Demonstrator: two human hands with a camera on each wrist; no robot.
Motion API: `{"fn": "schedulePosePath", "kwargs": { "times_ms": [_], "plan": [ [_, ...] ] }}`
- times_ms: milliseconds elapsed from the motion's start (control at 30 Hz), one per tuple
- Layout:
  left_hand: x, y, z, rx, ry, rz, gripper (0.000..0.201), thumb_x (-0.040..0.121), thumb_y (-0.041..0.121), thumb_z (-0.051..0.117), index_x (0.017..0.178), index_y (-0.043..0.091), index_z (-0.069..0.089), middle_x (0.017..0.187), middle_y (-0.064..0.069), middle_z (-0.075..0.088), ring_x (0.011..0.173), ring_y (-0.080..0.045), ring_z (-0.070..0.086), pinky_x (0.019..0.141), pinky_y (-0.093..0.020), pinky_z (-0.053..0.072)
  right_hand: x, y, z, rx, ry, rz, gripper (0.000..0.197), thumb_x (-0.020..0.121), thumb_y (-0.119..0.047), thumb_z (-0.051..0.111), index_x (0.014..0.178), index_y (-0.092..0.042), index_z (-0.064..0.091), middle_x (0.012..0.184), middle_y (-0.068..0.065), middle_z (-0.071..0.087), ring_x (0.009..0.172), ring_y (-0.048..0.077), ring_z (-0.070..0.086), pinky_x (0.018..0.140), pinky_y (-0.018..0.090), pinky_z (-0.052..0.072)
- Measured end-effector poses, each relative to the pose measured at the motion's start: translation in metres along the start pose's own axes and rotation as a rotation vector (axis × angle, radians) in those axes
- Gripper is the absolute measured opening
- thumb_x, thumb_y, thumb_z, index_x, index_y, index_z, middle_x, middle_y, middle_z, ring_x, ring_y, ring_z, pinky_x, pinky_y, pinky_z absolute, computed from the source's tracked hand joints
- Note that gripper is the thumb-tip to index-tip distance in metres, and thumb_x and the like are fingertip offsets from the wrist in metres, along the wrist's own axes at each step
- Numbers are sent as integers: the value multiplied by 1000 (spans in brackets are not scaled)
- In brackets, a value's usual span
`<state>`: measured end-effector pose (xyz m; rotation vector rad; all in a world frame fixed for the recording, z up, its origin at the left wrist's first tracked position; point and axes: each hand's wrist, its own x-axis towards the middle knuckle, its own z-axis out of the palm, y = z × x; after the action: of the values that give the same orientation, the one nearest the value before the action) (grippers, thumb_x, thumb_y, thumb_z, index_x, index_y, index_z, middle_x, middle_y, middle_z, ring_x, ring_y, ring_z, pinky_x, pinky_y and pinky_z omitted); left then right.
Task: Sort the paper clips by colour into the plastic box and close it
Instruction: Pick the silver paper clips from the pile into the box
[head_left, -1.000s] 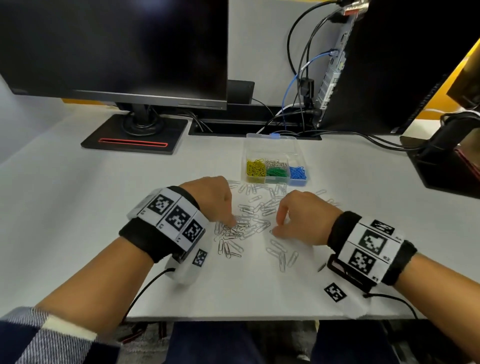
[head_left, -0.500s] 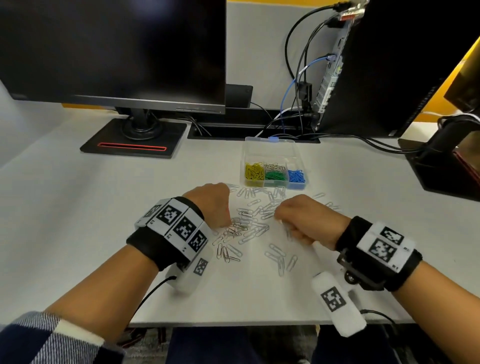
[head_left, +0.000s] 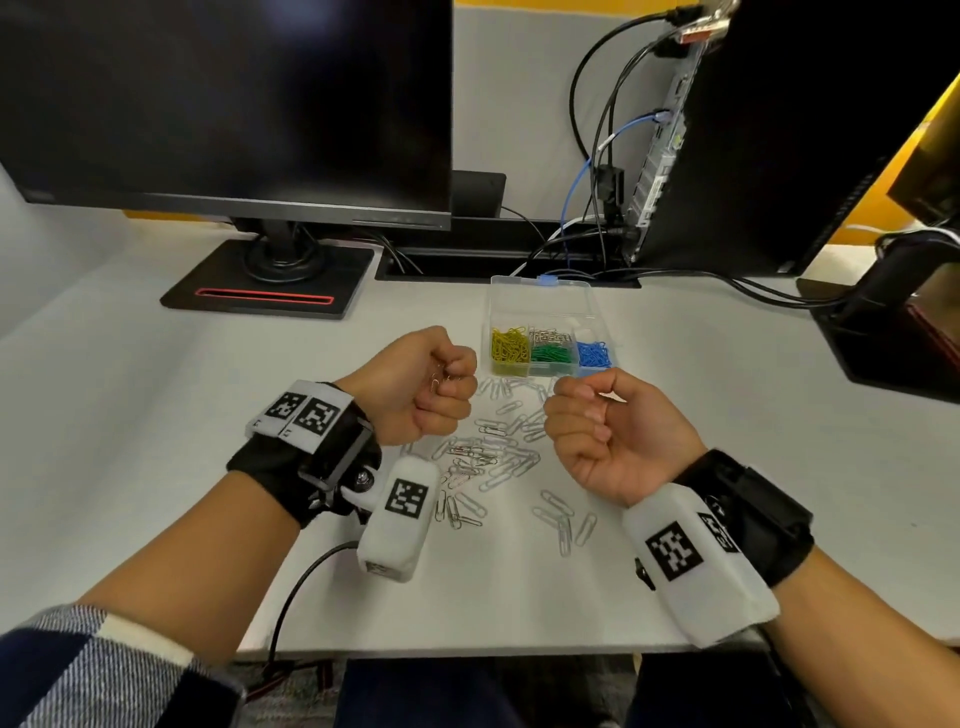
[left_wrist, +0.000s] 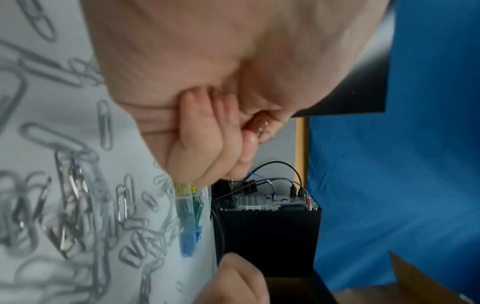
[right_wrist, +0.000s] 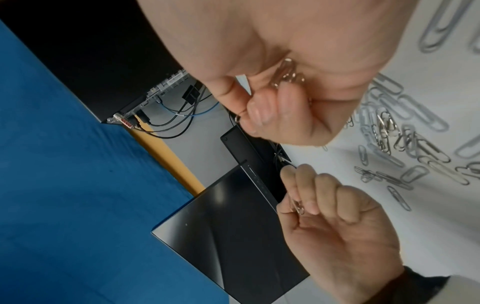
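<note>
left hand (head_left: 422, 387): raised over the table, palm turned up, fingers curled tight into a fist on a few silver clips (head_left: 440, 381) — only wire ends poke out, so how many is hard to tell.
right hand (head_left: 608, 431): raised too, palm up, fingers curled in on silver clips of its own (right_wrist: 288, 75); from the head view they are almost wholly hidden, the right wrist view shows a small bunch against the palm.
loose clips (head_left: 498, 452): a silver scatter on the white table (head_left: 156, 415) between and below the two hands; the heap's middle is tangled and single clips blur together.
plastic box (head_left: 543, 306): clear, lid open, just beyond the scatter, near the fingertips of both hands.
compartments: yellow clips (head_left: 509, 348) at left, green (head_left: 550, 354) in the middle with silver ones (head_left: 549, 336) behind, blue (head_left: 593, 354) at right — the far compartments are too pale to read.
behind: a dark monitor (head_left: 223, 104) cut off at the top, a black computer case (head_left: 779, 130) with cables (head_left: 592, 171) at its back.
wrist views: motion-smeared, the box only a thin coloured sliver.
</note>
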<state>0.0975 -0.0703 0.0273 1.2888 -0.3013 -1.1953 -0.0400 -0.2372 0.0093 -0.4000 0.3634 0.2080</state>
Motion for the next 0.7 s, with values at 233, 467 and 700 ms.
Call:
{"fn": "schedulePosePath", "kwargs": {
  "times_ms": [233, 467, 700],
  "plan": [
    [5, -5, 0, -284, -26, -29, 18, 83, 18, 32, 66, 14, 37, 55, 2, 32, 37, -8, 25, 35, -18, 15, 6, 4, 6, -35, 57, -70, 24, 86, -15, 38, 67, -8, 51, 56, -2, 35, 43, 10, 35, 38, 20, 35],
    [-4, 8, 2, 566, 260, -1, 42, 98, 37, 46, 63, 14, 47, 47, 7, 27, 37, -9, 22, 36, -16, 18, 11, -2, 9, -725, 200, -35, 22, 96, -12, 42, 102, -5, 62, 58, -7, 27, 43, 6, 21, 38, 18, 17],
    [-29, 9, 11, 1416, 151, -163, 11, 75, 20, 80, 82, 20, 72, 46, 10, 43, 35, -4, 36, 44, -16, 30, 28, 12, 31, -2128, 155, -236, 4, 84, -24, 72, 85, -21, 70, 74, -17, 53, 61, 0, 46, 61, 18, 36]
  ]
}}
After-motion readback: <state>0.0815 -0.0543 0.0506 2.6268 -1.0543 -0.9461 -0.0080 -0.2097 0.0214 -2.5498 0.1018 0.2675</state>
